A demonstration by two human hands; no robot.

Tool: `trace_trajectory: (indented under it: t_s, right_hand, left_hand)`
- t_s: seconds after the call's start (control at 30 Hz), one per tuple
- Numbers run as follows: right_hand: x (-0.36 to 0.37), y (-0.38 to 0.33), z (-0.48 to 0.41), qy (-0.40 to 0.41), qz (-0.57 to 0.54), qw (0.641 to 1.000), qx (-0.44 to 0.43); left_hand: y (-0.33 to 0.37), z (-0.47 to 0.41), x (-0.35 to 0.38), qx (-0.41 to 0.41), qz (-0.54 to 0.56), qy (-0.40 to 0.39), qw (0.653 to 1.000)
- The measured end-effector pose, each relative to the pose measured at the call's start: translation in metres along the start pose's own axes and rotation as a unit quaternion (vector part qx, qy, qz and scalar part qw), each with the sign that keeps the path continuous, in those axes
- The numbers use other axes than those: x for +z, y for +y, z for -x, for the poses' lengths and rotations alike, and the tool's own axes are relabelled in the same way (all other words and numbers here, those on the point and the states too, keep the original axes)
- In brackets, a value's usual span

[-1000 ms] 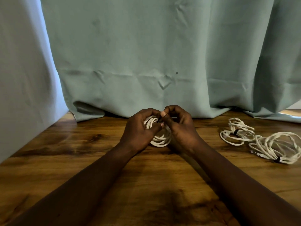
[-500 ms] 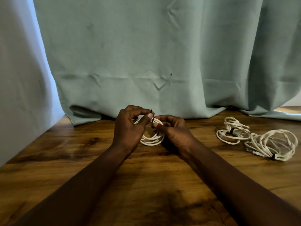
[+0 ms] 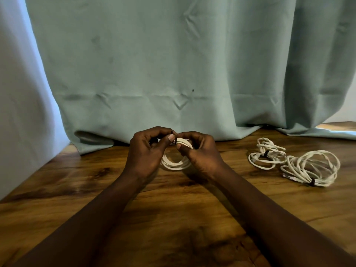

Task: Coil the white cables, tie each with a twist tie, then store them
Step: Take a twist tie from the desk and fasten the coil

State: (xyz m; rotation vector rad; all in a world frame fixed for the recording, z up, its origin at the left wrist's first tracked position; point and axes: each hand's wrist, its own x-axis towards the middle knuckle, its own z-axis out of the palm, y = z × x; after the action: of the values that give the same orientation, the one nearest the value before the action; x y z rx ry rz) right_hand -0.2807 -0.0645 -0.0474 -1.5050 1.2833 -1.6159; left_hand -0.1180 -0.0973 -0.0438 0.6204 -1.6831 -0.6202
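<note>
A pale teal curtain hangs in soft folds across the whole back of the scene, its hem bunched on the far edge of a dark, glossy wooden table with strong grain. A lighter, bluish-lit fabric panel closes the left side. At the far right a pale wall shows, with bright light on the tabletop below it.
</note>
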Motion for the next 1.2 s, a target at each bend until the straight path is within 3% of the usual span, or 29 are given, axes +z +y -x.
trace_trajectory:
  t_s: [0.17, 0.4, 0.7, 0.83, 1.0, 1.2]
  right_hand:
    - [0.0, 0.004, -0.002, -0.01, -0.004, 1.0, -0.006]
    - [0.004, 0.004, -0.001, 0.043, -0.033, 0.999, -0.008]
    - [0.007, 0.002, 0.004, 0.06, 0.041, 0.995, -0.07]
    - [0.008, 0.001, 0.006, 0.076, 0.134, 0.978, -0.137]
    - [0.008, -0.004, 0.009, 0.062, 0.231, 0.949, -0.207]
    - [0.006, -0.006, 0.011, 0.041, 0.286, 0.936, -0.201]
  left_hand:
    - [0.005, 0.005, 0.001, -0.027, -0.01, 0.027, 0.999]
    - [0.011, 0.009, 0.002, 0.013, -0.173, 0.06, 0.983]
    - [0.017, 0.008, 0.002, 0.014, -0.253, 0.068, 0.965]
    - [0.018, 0.008, -0.001, 0.012, -0.288, 0.063, 0.956]
    - [0.026, 0.005, -0.005, 0.056, -0.416, 0.028, 0.907]
    - [0.03, 0.005, -0.007, 0.133, -0.477, -0.013, 0.869]
